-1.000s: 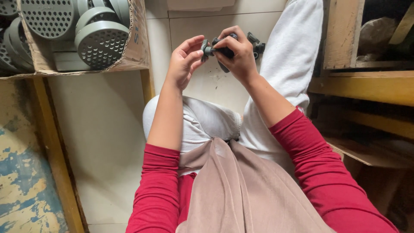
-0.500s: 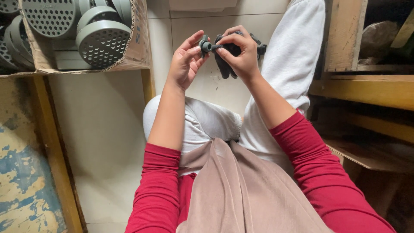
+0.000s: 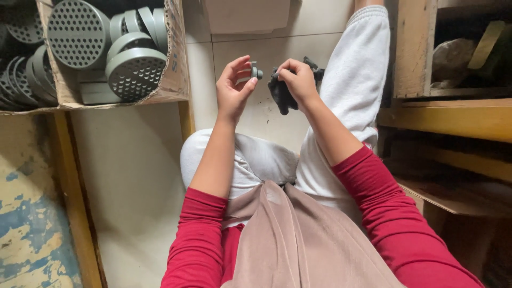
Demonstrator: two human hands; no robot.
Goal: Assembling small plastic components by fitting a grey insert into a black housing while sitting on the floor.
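Note:
My left hand (image 3: 234, 88) pinches a small grey round plastic part (image 3: 254, 72) between thumb and fingertips, raised above my lap. Just to its right, my right hand (image 3: 297, 80) grips a black rubbery piece (image 3: 281, 96) that hangs down below my fingers. The two hands are a short gap apart, and the grey part does not touch the black piece. Both forearms come out of red sleeves. I sit with white trousers (image 3: 352, 69) stretched out over a pale tiled floor.
A cardboard box (image 3: 173, 64) at upper left holds several grey round perforated discs (image 3: 136, 72). Wooden shelving (image 3: 453, 114) stands at the right with clutter inside. A yellow wooden frame (image 3: 74, 202) runs along the left, beside a worn painted surface.
My hands were together on the black piece a second ago. They have since drawn apart, the left hand now carrying the small grey part away from it.

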